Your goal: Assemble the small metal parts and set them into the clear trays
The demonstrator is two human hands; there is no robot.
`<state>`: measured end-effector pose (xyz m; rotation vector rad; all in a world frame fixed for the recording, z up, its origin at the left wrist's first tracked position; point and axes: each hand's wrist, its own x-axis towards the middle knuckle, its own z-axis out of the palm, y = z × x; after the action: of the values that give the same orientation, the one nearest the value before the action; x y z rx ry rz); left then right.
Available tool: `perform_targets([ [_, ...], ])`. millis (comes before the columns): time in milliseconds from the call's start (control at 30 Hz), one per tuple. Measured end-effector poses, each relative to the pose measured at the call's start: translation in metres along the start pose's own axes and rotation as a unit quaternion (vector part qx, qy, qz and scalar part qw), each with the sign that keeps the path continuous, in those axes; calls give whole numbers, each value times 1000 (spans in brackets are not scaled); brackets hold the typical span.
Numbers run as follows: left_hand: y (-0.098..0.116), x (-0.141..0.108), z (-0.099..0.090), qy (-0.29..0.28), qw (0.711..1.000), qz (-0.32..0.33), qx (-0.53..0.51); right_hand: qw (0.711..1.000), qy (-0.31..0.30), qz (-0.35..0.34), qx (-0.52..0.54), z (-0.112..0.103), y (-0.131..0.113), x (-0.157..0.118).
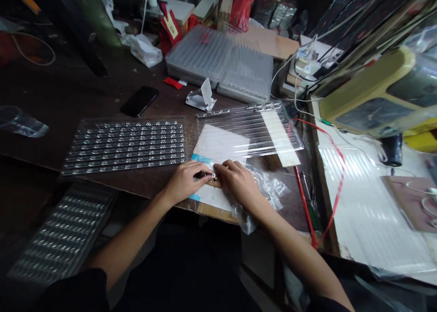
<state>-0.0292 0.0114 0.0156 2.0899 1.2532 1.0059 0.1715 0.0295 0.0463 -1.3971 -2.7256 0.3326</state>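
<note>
The left hand (186, 182) and right hand (237, 182) were close together near the front edge of the dark wooden surface (85, 93), both curled and pinching a small glinting part (210, 176) from either side. Its exact form was hidden by the fingers. A tan strip (215, 183) showed just below it. A crumpled clear plastic bag (264, 189) lay under and beside the right hand, and a white sheet with blue tape (208, 191) lay under the hands.

Beyond them sat a clear ribbed tray (249, 128) holding white card (220, 143). To the left lay a tray of rows of small metallic parts (124, 146), with a similar tray (61, 234) below the surface's front edge. Toward the far edge were a black phone (139, 101), a white stand (203, 96) and stacked clear trays (220, 64). A red wire (337, 178) ran along the right.
</note>
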Motion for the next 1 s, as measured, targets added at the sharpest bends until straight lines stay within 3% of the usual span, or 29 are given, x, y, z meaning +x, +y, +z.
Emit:
perform_targets([
  [100,-2,-1,1,-18,1000,5,3,1000,-12,1,23,0,2,0],
  [233,-2,-1,3,-30,999,14,11,999,17,31,35,5,6,-2],
  [367,-1,1,3,-54,997,29,40,986,48,64,145,8,13,-4],
  [500,-1,0,3,-72,995,33,60,971,78,26,226,9,21,-6],
  [767,-3,-1,5,-75,994,44,66,969,39,-2,246,8,14,-8],
  [833,-2,-1,4,-57,996,45,47,972,37,3,234,9,12,-7],
  [967,-1,-2,-1,75,997,-17,28,972,42,-32,227,10,8,-7],
  [1000,0,-3,-3,86,995,-30,41,975,41,-48,214,10,6,-8],
])
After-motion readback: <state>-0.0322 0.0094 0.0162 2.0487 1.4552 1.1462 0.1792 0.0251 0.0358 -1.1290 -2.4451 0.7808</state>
